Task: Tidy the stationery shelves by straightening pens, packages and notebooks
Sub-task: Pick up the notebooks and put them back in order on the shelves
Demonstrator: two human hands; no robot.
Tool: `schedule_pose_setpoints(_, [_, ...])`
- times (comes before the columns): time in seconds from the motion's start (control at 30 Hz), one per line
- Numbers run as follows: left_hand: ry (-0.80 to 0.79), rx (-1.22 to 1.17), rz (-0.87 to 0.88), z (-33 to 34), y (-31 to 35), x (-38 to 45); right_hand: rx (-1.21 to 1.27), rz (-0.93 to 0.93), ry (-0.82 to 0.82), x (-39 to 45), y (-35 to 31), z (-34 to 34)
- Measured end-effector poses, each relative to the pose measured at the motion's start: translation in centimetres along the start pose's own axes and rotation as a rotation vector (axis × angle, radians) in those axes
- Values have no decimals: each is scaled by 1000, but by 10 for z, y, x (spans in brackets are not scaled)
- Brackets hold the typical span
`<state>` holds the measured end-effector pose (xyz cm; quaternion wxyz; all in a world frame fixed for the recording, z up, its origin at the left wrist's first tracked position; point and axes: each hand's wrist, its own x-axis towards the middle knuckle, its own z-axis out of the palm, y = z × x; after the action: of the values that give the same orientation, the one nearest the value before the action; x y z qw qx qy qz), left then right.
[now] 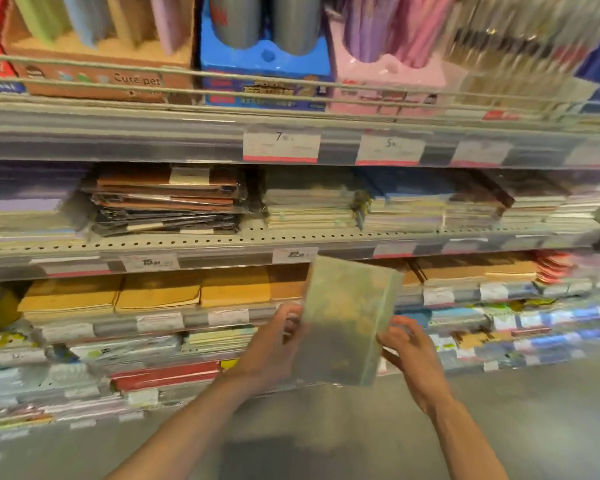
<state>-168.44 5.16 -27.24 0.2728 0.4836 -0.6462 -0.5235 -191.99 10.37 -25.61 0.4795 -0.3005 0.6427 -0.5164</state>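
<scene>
A pale green notebook (347,320) with a mottled yellowish cover is held upright in front of the shelves, at the height of the third shelf. My left hand (274,341) grips its left edge, fingers curled round the side. My right hand (409,344) is at its lower right edge, with fingers bent against it; the image is blurred there. Stacks of notebooks (309,202) lie flat on the middle shelf above. A messy pile of brown and black wrapped notebooks (167,199) sits left of them, slightly askew.
The top shelf holds boxed items: a brown box (97,64), a blue box (264,64) and a pink box (388,71) behind a wire rail. Yellow-brown envelope stacks (156,291) fill the third shelf. Lower shelves hold more paper goods. Grey floor (326,445) lies below.
</scene>
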Motion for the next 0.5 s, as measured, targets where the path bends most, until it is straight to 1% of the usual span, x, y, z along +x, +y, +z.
schedule_pose_setpoints(0.07, [42, -69, 20, 8, 16, 1, -14, -61, -29, 5, -18, -10])
schedule_pose_setpoints(0.13, [91, -85, 57, 8, 30, 4, -33, -125, -58, 10, -35, -13])
schedule_pose_setpoints(0.3, [193, -141, 90, -9, 69, 7, -55, -247, -116, 15, -77, -10])
schedule_pose_setpoints(0.5, [295, -223, 133, -35, 113, 6, -43, -297, -152, 28, -121, 11])
